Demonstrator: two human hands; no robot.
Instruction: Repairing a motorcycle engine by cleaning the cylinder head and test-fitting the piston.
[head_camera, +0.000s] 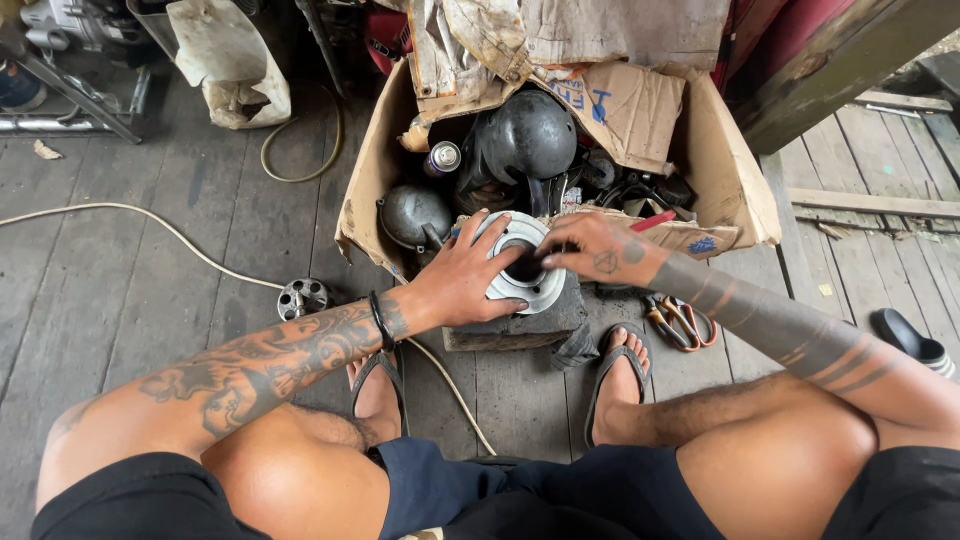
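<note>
A round silver metal flange (522, 285) with a dark centre hole lies on a dark block (520, 325) on the wooden floor. My left hand (468, 272) grips the flange's left rim, fingers spread over its top. My right hand (592, 250) comes in from the right, its fingertips at the centre hole, pressing something small that I cannot make out.
An open cardboard box (720, 170) behind the block holds dark metal parts, a black dome and a spray can (442, 158). Red-handled pliers (680, 322) lie right of my sandalled foot. A small round perforated metal part (303, 297) and a pale cable (180, 238) lie at left.
</note>
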